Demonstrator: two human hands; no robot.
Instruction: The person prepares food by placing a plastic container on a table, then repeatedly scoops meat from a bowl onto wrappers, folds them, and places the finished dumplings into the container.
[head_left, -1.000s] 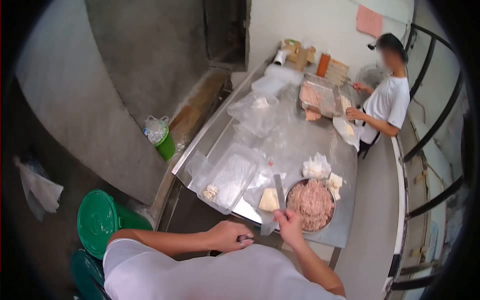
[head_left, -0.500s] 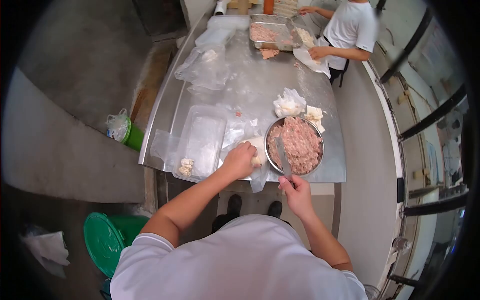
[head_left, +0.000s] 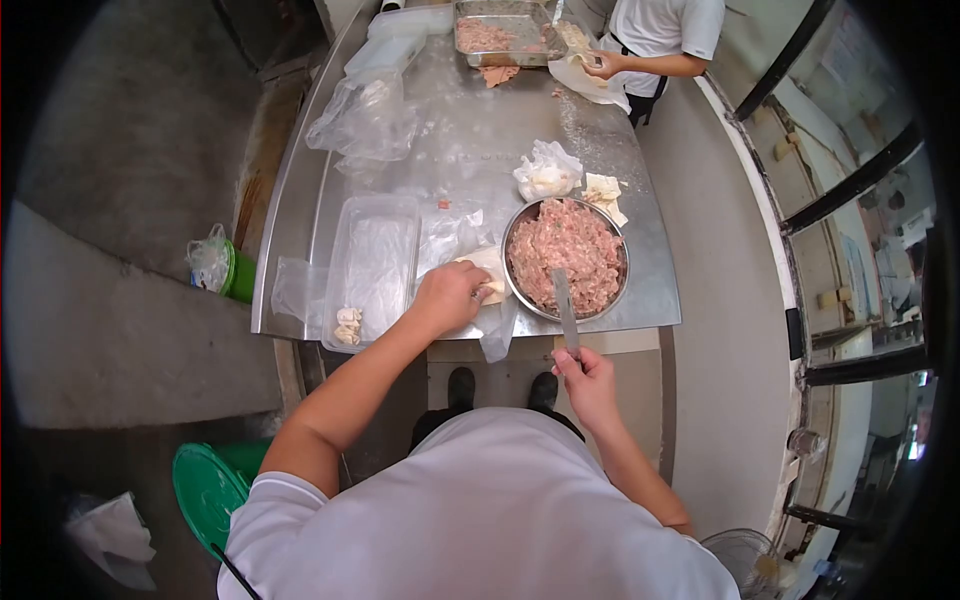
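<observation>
My right hand [head_left: 586,378] is closed round the handle of a flat metal spatula [head_left: 565,305]. The spatula's blade tip touches the ground meat [head_left: 567,250] heaped in a round metal bowl [head_left: 625,262]. Left of the bowl, my left hand [head_left: 453,295] has its fingers curled at the edge of pale wrapper sheets [head_left: 488,268], which lie on clear plastic. A clear plastic tray [head_left: 375,240] stands farther left, with a few wrapped pieces [head_left: 348,326] in its near corner. Behind the bowl are a crumpled white bag [head_left: 548,170] and loose wrappers [head_left: 605,197].
On the steel table [head_left: 480,130], a large metal tray of meat [head_left: 500,55] stands at the far end beside a co-worker [head_left: 665,40]. Plastic bags [head_left: 365,115] lie at the far left. A green bin [head_left: 207,490] is on the floor.
The whole view has shifted, so the table sits higher and farther left. The spatula's tip has moved lower in the bowl. The co-worker's near hand has lifted slightly.
</observation>
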